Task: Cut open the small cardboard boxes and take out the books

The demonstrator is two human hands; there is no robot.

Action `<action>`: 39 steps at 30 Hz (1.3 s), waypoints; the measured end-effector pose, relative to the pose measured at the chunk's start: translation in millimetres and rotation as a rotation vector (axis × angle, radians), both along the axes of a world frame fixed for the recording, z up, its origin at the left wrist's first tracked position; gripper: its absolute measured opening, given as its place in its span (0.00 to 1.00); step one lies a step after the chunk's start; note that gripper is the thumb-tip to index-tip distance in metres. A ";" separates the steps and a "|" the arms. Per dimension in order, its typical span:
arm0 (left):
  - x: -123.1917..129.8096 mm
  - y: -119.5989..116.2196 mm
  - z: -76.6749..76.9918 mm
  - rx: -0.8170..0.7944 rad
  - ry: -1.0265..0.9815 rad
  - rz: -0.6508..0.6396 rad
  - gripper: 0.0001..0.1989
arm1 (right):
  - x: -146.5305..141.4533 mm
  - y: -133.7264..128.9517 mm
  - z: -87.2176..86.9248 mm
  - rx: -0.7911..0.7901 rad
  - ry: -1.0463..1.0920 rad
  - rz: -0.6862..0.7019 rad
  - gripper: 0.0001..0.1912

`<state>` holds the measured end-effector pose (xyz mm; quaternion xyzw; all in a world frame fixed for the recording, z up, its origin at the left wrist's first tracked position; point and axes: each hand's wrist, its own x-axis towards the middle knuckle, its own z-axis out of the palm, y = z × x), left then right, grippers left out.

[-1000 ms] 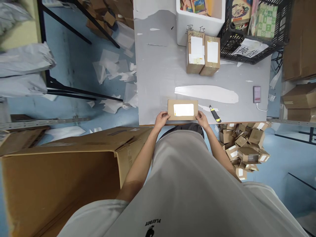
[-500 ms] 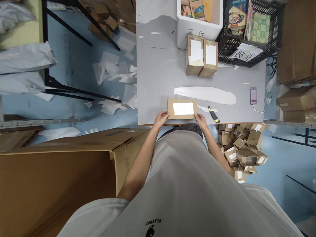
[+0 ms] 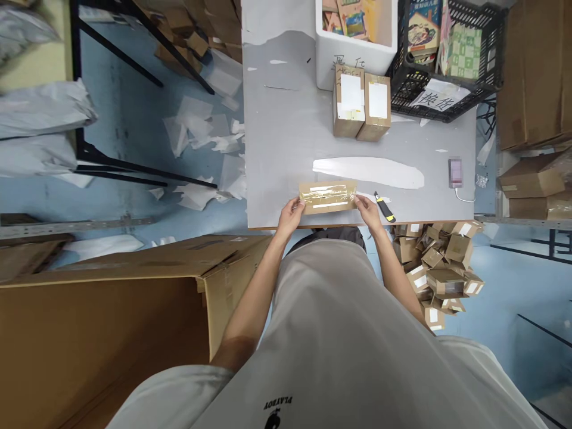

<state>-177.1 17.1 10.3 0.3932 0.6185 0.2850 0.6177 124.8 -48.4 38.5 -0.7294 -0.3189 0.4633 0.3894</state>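
Observation:
A small cardboard box (image 3: 328,205), its top face crossed by shiny tape, is held at the table's front edge. My left hand (image 3: 290,214) grips its left end and my right hand (image 3: 367,211) its right end, fingers closed on the cardboard. Just right of my right hand, a black and yellow box cutter (image 3: 385,207) lies on the table. Behind the box a long white bare patch (image 3: 369,173) marks the grey tabletop.
Two taped boxes (image 3: 348,116) stand before a white foam bin (image 3: 326,59) of booklets. A black crate (image 3: 485,89) holds books. A phone (image 3: 455,173) lies at right with its cable. Opened boxes (image 3: 447,280) pile up on the floor; a large carton (image 3: 232,286) stands at left.
The box has been turned over: its white label faced up before, and now a taped face shows. Both hands still hold its ends.

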 end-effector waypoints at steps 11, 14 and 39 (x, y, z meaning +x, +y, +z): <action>24.6 44.9 3.9 0.282 0.342 -0.110 0.27 | 1.1 -18.0 11.4 -0.020 0.008 -0.107 0.43; 37.9 55.3 10.7 0.310 0.408 -0.175 0.28 | 14.4 -15.4 15.7 -0.025 0.015 -0.144 0.42; 199.0 267.0 4.9 -0.177 0.109 -0.048 0.45 | 157.2 261.5 -53.2 0.053 0.178 -0.066 0.45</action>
